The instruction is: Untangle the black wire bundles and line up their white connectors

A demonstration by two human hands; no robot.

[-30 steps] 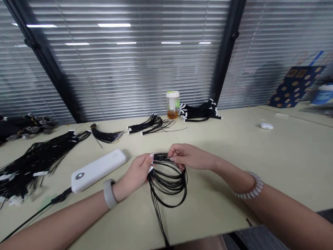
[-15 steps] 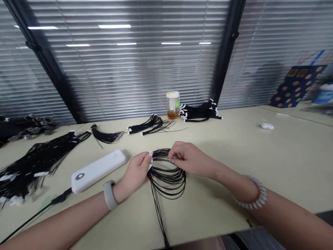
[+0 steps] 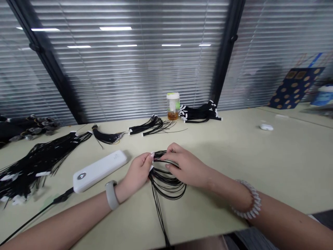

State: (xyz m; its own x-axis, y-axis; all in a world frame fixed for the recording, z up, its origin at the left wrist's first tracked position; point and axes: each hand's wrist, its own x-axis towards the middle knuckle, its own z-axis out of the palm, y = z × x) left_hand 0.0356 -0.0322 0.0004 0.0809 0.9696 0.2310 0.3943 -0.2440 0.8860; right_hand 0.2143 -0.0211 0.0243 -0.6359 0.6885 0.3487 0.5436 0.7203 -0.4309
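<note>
Just right of the white oblong power bank, on the pale yellow-green tabletop, a coil of thin black cords is laid flat, and its loose tail is trailed straight toward the near edge. The coil's left rim is pinched tight in the left hand, thumb and fingertips closed on the strands beside a small white tag; a grey wristband is worn on that wrist. The right hand, with a clear bead bracelet at its wrist, is spread over the coil's upper right part. Whether strands are pinched under it cannot be told. The coil is thus kept between both hands, its long axis running from near to far, and the left hand lies nearer the power bank.

Left of the power bank, a large heap of black cords is spread. Beyond it, smaller black cord bundles are lined up, and a clear plastic jar with a green-white lid is set before grey slatted blinds.
</note>
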